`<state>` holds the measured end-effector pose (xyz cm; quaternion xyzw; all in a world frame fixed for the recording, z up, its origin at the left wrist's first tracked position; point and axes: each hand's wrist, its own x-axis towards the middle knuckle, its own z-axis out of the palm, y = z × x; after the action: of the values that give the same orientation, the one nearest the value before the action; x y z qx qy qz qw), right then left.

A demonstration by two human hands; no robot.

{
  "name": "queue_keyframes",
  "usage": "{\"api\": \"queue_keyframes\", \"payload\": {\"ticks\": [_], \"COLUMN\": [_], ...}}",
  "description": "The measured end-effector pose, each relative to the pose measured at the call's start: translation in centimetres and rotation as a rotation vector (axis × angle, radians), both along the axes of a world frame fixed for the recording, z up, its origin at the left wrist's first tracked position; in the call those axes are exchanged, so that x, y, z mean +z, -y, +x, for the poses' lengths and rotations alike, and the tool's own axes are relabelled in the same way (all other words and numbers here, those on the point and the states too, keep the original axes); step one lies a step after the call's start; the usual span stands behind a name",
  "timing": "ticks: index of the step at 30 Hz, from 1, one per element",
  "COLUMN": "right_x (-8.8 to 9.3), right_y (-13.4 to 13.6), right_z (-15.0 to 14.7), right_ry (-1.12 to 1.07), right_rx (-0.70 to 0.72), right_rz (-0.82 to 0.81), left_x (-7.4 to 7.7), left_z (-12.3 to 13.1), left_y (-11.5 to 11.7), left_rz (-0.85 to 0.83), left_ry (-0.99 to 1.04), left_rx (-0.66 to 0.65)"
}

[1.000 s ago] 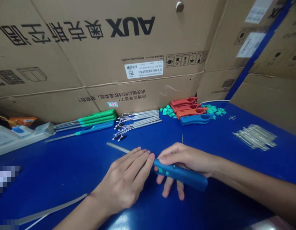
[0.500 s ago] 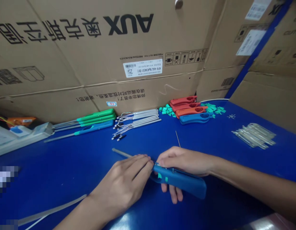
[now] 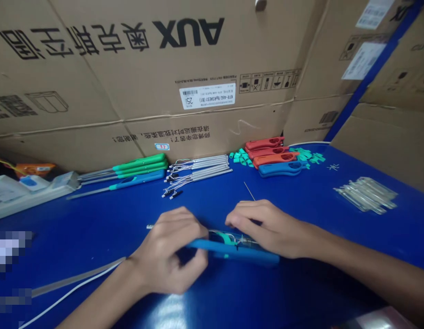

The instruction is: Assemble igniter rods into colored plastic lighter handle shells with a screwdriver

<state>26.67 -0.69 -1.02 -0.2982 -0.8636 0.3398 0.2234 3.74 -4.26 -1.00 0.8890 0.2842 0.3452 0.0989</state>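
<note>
A blue lighter body [image 3: 239,252] with a green trigger lies on its side on the blue table [image 3: 95,228], its thin wires showing inside. My left hand [image 3: 170,256] is curled round the front end, where a metal tube [image 3: 150,226] sticks out to the left. My right hand [image 3: 263,226] rests over the rear of the body, fingers bent down onto it. A thin needle-like rod [image 3: 249,191] pokes up behind my right hand.
Along the cardboard wall lie finished green and blue lighters [image 3: 129,170], wired metal tubes [image 3: 198,170], red and blue handle shells [image 3: 271,155] among small green parts [image 3: 309,156]. Clear tubes [image 3: 367,194] lie at right. A white cable [image 3: 71,292] runs at lower left.
The lighter body has turned onto its side, open face up. My left hand has curled from flat fingers into a grip on its front. My right hand moved on top.
</note>
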Motion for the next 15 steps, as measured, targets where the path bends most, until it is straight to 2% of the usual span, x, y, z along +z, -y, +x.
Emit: {"api": "queue_keyframes", "payload": {"ticks": [4,6,8,11,15], "right_x": [1.1,1.1,0.9,0.3,-0.3], "right_y": [0.2,0.0,-0.4,-1.4,-2.1], "right_z": [0.9,1.1,1.2,1.5,2.0], "right_ry": [-0.074,-0.026,0.006,0.043,0.060], "right_rx": [0.078,0.073,0.037,-0.047,-0.131], "right_rz": [-0.289,-0.330,-0.214,0.092,0.237], "left_x": [-0.9,-1.3,-1.5,-1.5,-1.3], "left_z": [-0.3,-0.3,-0.3,-0.2,0.0], "left_y": [-0.9,-1.1,-1.1,-1.1,-1.2], "left_rz": [-0.083,-0.112,-0.126,-0.186,-0.431], "left_ry": [-0.018,-0.042,-0.030,0.034,0.152], "left_rx": [0.216,0.278,0.298,0.313,0.317]}}
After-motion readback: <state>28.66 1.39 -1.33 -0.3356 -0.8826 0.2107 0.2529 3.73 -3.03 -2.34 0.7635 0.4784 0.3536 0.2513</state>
